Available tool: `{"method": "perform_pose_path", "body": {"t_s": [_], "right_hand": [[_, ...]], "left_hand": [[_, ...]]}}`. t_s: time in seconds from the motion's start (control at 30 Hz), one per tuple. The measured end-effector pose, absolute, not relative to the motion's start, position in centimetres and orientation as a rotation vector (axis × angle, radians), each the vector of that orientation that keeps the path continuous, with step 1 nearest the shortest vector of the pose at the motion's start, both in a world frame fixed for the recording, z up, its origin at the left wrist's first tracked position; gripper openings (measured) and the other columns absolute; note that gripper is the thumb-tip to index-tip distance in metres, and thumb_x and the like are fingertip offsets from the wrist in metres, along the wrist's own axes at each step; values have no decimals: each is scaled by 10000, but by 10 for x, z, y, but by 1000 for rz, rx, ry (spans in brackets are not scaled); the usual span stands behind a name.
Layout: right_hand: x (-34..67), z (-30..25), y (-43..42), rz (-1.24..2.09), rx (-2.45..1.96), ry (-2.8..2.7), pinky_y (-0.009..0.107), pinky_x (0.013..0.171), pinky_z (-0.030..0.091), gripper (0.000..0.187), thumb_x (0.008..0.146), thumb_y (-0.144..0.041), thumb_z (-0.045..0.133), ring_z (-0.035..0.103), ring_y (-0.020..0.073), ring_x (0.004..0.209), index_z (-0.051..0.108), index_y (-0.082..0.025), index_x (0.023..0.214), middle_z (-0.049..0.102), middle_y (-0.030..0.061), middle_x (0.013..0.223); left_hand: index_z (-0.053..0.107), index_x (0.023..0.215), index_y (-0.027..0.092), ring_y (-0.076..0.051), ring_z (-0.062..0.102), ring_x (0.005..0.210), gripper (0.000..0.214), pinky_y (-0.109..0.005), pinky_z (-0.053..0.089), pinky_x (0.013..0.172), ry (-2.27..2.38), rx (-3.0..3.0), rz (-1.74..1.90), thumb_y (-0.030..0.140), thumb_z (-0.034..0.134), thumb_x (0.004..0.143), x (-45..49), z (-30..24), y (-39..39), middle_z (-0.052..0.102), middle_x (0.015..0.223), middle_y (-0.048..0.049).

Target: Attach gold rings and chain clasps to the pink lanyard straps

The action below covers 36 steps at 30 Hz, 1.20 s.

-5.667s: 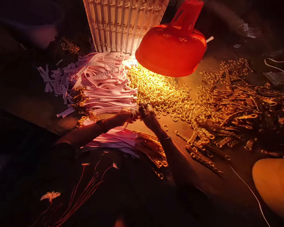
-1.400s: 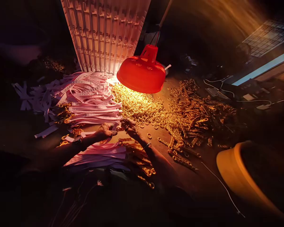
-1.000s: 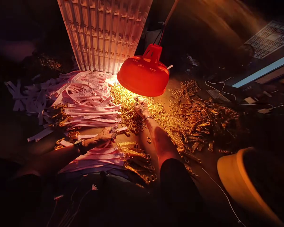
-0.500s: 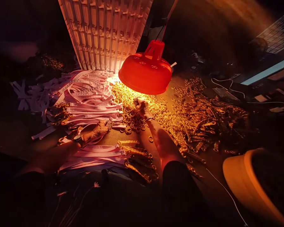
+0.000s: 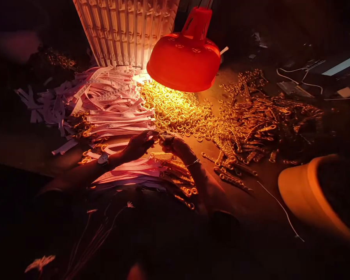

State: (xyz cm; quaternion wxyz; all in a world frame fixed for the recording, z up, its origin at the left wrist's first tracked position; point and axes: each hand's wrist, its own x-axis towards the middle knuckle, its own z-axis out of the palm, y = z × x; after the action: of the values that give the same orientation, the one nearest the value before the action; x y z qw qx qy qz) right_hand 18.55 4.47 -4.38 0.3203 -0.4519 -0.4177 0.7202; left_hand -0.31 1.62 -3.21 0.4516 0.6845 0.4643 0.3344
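**Both hands close together at the edge of the ring heap!**
We're right over the left hand (image 5: 138, 146) and right hand (image 5: 175, 146), both narrow, fingertips almost meeting just beside the gold-coloured rings (image 5: 177, 112) (too small and dark here for us to say whether they're holding anything). The pale pink printed strips (image 5: 116, 112) are piled to the left, a second stack of strips (image 5: 128, 173) lies under the left forearm, and the linked gold pieces (image 5: 259, 124) spread to the right, each kind apparently kept apart and within easy reach. The red plastic lampshade (image 5: 183, 66) hangs low over the rings, seemingly placed to throw its light on the work.
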Motion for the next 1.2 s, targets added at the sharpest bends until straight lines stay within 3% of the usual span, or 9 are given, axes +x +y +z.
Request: {"method": "perform_pose_path", "body": {"t_s": [0.17,0.23,0.37,0.43,0.53,0.73,0.93,1.07,1.2], "right_hand": [[182,-37,30,2083,-1196,-1039,187,411,238,90,590,-200,499,233,45,402,460,-183,670,336,-77,470],[179,-36,29,2076,-1203,-1037,186,412,249,94,578,-213,491,261,55,411,444,-191,657,344,-70,469],[172,-45,30,2036,-1189,-1002,198,422,297,67,606,-212,455,257,64,420,418,-202,661,349,-67,474],[168,-51,29,1859,-1212,-1040,213,451,352,36,685,-231,456,322,76,441,436,-201,683,402,-51,503],[163,-55,25,1559,-1247,-1128,225,486,396,198,820,-370,486,439,99,506,464,-204,714,482,-24,568],[162,-50,16,1211,-1280,-1399,212,488,358,377,837,-564,545,440,89,529,516,-200,741,498,-24,600],[161,-61,18,1148,-1269,-1480,228,511,385,319,861,-486,481,454,108,527,512,-203,716,501,-17,561],[158,-74,23,729,-1365,-1635,262,598,427,229,850,-392,477,536,147,623,544,-197,750,610,40,674],[156,-72,26,414,-1324,-1843,278,583,403,202,858,-361,483,557,177,637,530,-208,736,628,74,684]], "left_hand": [[584,1262,185,-94,563,581,409,-196,410,581,1111,1994,777,391,530,913,-3,-38,14,686,773,-15],[629,1169,184,-111,592,639,334,-204,401,613,1127,2048,782,377,540,911,-1,-42,15,694,800,-28],[646,879,162,-102,507,577,179,-215,342,581,1282,1991,858,328,580,878,3,-49,22,606,657,-6],[619,806,155,-96,475,576,134,-214,343,581,1284,1850,926,270,578,859,5,-50,25,577,642,1],[603,744,142,-91,456,583,92,-207,351,560,1195,1602,986,206,586,807,8,-51,30,566,649,0],[523,561,132,-61,355,535,177,-206,273,502,1155,1476,930,159,611,712,10,-55,32,441,572,29],[427,479,146,-62,318,540,224,-220,258,518,1047,1440,848,93,542,664,10,-57,38,381,520,41],[407,488,155,-49,282,482,257,-216,258,500,1062,1231,764,106,544,700,6,-61,44,362,488,49],[512,579,156,-64,301,388,197,-228,250,431,1112,1120,630,156,475,772,-4,-58,47,423,465,34]]}}
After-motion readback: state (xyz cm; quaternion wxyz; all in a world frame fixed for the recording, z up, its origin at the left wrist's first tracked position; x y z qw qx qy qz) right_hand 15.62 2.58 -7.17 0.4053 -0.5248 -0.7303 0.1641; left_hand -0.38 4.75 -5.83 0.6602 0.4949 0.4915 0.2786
